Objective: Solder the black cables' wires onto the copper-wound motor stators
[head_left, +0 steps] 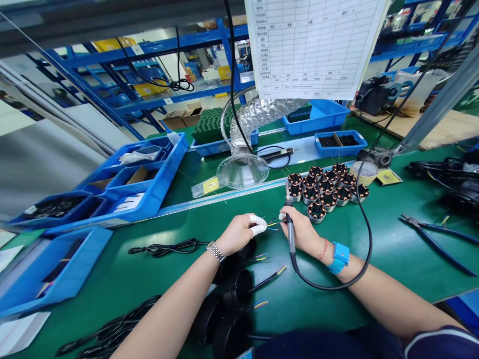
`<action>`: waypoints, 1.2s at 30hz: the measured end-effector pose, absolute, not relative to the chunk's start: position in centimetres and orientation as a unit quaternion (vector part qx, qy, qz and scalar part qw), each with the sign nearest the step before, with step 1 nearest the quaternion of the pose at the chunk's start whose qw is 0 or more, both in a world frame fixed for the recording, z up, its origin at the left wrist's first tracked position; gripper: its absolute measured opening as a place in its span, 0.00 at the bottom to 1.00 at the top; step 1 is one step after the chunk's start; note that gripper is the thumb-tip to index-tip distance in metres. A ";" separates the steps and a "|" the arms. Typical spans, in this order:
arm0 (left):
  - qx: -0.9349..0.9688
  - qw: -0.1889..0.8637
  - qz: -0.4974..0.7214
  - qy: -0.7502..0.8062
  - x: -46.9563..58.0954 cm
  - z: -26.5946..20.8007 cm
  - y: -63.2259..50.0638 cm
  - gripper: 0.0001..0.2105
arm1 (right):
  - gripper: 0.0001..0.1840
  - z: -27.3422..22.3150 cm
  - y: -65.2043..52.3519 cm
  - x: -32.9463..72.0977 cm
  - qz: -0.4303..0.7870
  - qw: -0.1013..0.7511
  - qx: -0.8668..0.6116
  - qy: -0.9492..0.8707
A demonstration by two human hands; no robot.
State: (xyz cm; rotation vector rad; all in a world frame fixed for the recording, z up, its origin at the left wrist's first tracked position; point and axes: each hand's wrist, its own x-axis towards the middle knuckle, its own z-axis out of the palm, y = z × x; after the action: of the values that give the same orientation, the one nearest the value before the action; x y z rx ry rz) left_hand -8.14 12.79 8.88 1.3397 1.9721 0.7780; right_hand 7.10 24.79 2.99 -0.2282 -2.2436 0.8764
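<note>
My left hand, with white finger cots on thumb and finger, pinches the end of a cable whose thin coloured wires fan out to the right. In my right hand is a soldering iron, its tip pointing up and away. The right thumb and finger, one in a white cot, are close to the wire tips; whether they touch is unclear. Beneath and beside my left wrist stand several black round housings with stripped cable ends. Just beyond my right hand sits a cluster of copper-wound motor stators.
A clear fume funnel on a foil duct stands ahead. Blue parts bins line the left side; coiled black cables lie nearby. Pliers rest at right. The iron's cord loops over my right forearm. A paper form hangs above.
</note>
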 end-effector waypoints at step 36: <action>0.473 0.360 0.364 0.717 -7.6 8.0 14.0 0.10 | 0.19 4.5 24.7 7.3 0.441 0.315 -0.095 -0.835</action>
State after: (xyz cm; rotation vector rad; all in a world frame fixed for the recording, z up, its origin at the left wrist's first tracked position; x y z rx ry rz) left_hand -7.59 13.97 7.98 1.2202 1.8492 0.9383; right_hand 7.33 24.74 4.49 -0.2506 -2.2004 1.1625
